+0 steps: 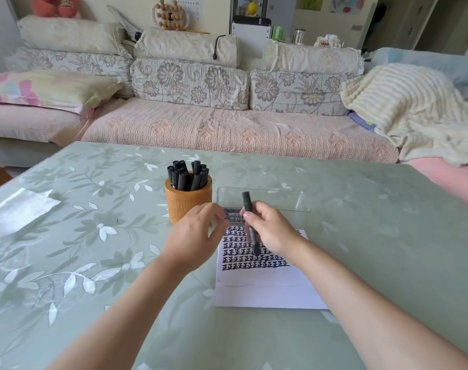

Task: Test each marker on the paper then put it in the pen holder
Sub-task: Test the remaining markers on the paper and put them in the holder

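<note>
The right hand [270, 231] pinches a black marker [250, 222] between thumb and fingers, tip angled down over the paper [265, 287] beneath it, seemingly ready to add a mark to the rows already written. Just left of it, the left hand [198, 231] hovers with fingers loosely curled; whether it holds a cap cannot be told. Just beyond the left hand stands the orange pen holder [188, 202], crowded with tested markers. Beyond the right hand lies a clear tray [294, 198], one more marker apparently at its near edge.
</note>
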